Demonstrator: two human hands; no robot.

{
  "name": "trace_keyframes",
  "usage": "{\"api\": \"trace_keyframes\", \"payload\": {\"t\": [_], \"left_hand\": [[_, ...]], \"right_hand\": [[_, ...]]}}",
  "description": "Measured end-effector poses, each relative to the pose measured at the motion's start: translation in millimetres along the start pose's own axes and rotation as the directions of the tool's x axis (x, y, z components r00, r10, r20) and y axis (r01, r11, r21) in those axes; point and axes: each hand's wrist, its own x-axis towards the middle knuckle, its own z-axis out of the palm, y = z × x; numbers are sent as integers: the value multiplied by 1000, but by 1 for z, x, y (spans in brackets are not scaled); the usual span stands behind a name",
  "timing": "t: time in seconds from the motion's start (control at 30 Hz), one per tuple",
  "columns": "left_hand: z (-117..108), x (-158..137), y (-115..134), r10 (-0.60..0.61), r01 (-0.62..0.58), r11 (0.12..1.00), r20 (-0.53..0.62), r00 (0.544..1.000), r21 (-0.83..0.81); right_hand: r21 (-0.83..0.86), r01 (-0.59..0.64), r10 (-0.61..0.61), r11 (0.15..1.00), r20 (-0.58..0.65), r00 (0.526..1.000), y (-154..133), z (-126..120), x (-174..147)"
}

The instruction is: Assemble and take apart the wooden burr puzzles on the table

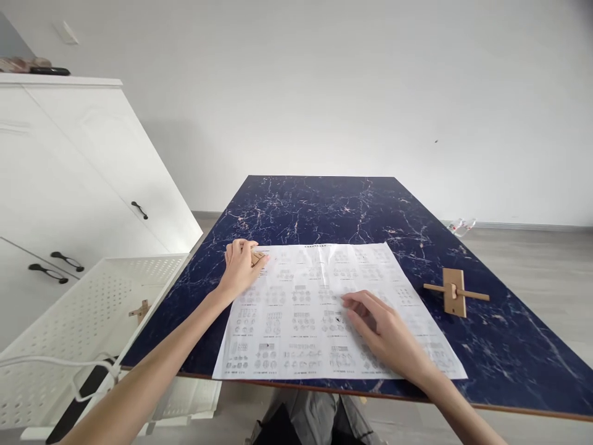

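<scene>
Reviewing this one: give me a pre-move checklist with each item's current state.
1. Printed sheet spread out on the table: ok.
2. Left hand touching the small wooden piece: ok.
3. Small wooden piece fully visible: not ok, partly covered by that hand.
4. Right hand empty: cannot tell; palm hidden.
5. Wooden plate with its crossing stick apart from the sheet: ok.

I record the sheet as creased matt paper; the table smooth, glossy, marble-look; the piece and cross smooth, matt wood; the basket perforated plastic by appearance.
</scene>
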Motion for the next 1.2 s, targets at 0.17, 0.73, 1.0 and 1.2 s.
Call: {"api": "trace_keyframes", "payload": {"t": [0.17, 0.73, 1.0, 1.2], "left_hand": [[-4, -6, 3, -15, 14, 1000, -29, 999, -5], [-45, -41, 1, 167, -159, 986, -210, 963, 55], [-30, -34, 41, 261, -276, 959, -176, 949, -69], [-17, -24, 72, 334, -332, 931, -16, 942, -153]], "right_hand": [[-2, 48, -48, 999, -6, 999, 3, 0, 2], [-610, -180, -224, 772, -526, 821, 54, -113, -33], [-762, -177, -253, 623, -410, 877, 77, -121, -23], [-766, -179, -309, 617, -445, 840, 78, -126, 1]]}}
